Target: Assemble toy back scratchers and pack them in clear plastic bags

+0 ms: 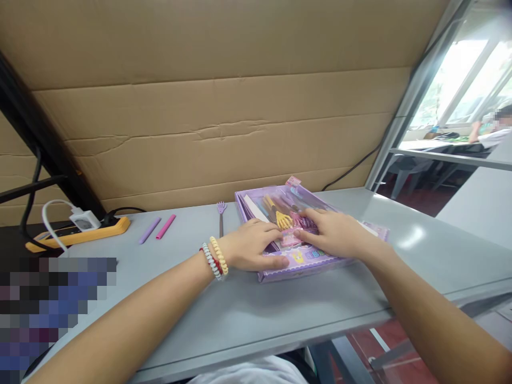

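Note:
A shallow purple box (312,265) with a printed front edge lies on the table. Inside are several hand-shaped back scratchers, among them a yellow one (284,220) and a pink one (301,220), plus a pink card (290,238). My left hand (254,245) rests over the box's front left part, thumb stretched along the front edge, fingers apart. From the right, my right hand (338,234) reaches over the box, its thumb and forefinger spread beside the pink scratcher; its other fingers are partly hidden. Left of the box lies a purple back scratcher (221,213) with a metal shaft.
Purple (150,231) and pink (165,226) tubes lie left on the grey table (192,320). A yellow power strip (116,228) holds a white plug (85,219). Cardboard (240,122) stands behind. Far right, a person (494,133) sits at another table.

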A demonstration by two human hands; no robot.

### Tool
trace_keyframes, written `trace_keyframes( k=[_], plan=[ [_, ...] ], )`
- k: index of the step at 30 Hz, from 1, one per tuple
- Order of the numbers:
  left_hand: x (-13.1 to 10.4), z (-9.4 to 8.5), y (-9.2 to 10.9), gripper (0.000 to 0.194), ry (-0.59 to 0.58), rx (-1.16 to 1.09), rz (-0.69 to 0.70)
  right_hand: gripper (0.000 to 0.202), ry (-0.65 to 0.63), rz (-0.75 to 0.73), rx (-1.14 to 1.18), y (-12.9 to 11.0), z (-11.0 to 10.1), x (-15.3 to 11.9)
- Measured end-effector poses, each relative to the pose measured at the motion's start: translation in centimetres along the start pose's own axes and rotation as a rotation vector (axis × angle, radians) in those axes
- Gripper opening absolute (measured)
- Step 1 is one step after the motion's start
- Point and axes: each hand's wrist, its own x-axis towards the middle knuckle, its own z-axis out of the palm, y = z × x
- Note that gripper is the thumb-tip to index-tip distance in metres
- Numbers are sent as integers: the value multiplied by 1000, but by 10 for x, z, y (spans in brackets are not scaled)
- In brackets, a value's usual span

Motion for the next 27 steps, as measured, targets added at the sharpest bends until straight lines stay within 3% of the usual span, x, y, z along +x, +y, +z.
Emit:
trace_keyframes(
  k=[11,16,18,20,21,23,25,27],
  plan=[
    [-23,-2,-13,34,-25,-172,-47,42,-34,46,-11,3,0,-2],
    [-30,6,-6,32,196,-169,-221,33,-77,-47,-36,1,-15,3],
    [-35,7,2,31,264,-172,-295,28,-5,-145,-97,-7,-27,9],
    [-39,7,14,25,258,-186,-289,26,71,-249,-98,-22,-36,16],
    [-40,6,20,24,235,-188,-269,25,54,-279,-50,-30,-39,21],
    [-40,3,32,24,186,-183,-275,26,-99,-326,20,-48,-39,32],
    [-38,1,40,27,166,-186,-365,30,-274,-309,-11,-63,-34,42],
    [-36,-2,44,31,131,-218,-455,35,-355,-284,-69,-72,-30,52]
  ],
)
